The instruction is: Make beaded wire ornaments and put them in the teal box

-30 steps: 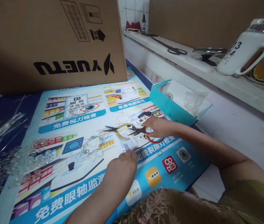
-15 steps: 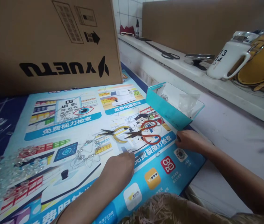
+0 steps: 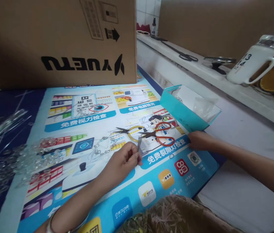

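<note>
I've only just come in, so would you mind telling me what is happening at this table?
A person's left hand pinches a small bundle of thin wire-like pieces over the printed sheet. The right hand is at the sheet's right edge, near the teal box; whether it holds anything cannot be told. Yellow-handled pliers and orange-handled scissors lie beyond the left hand, and clear beads are heaped off to the left.
</note>
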Available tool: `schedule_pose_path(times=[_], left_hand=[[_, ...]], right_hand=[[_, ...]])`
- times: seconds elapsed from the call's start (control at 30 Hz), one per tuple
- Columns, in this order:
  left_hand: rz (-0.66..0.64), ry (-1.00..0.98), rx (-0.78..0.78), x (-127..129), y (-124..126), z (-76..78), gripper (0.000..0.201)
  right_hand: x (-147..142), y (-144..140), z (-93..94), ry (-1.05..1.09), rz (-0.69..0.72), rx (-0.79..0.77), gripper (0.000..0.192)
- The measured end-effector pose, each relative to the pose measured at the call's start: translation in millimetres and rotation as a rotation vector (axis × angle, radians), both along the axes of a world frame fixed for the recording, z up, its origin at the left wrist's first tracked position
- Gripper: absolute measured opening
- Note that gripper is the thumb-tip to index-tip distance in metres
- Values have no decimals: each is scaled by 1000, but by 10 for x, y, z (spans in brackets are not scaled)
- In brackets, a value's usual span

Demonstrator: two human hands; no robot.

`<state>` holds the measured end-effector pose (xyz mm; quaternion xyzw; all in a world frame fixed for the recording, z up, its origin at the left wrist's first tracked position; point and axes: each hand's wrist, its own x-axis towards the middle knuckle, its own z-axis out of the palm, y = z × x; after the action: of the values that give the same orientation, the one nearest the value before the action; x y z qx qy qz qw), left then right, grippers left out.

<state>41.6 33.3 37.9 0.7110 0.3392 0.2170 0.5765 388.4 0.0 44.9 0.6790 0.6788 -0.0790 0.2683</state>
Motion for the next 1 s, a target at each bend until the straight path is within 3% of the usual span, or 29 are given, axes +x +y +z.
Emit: schedule_pose_path(times=[0.13,0.23,0.33,0.4,0.5,0.57,0.8,1.0], left_hand=[[137,-199,-169,-3,31,-39,12],[198,-264,-248,36,12,-77,13],[232,-287,-336,83,-35,-109,13],[247,-315,-399,112,-72,-121,14],[261,-372,-480,154,-121,-130,21],[275,-379,-506,173,-142,-141,29],[400,-290,-266,121,-115,-209,12],[491,-279,-178,91,-76,-315,12]], right_hand=[[-32,-54,50,0,12,46,17],[-107,-120,193,64,9,108,13],[-272,-154,359,365,-51,186,8],[-444,-144,415,673,-104,112,6],[-788,-70,369,1038,-124,59,6],[-1046,15,284,1161,-72,88,5],[-1728,357,20,1282,226,470,8],[-1891,497,-140,1458,332,542,15]])
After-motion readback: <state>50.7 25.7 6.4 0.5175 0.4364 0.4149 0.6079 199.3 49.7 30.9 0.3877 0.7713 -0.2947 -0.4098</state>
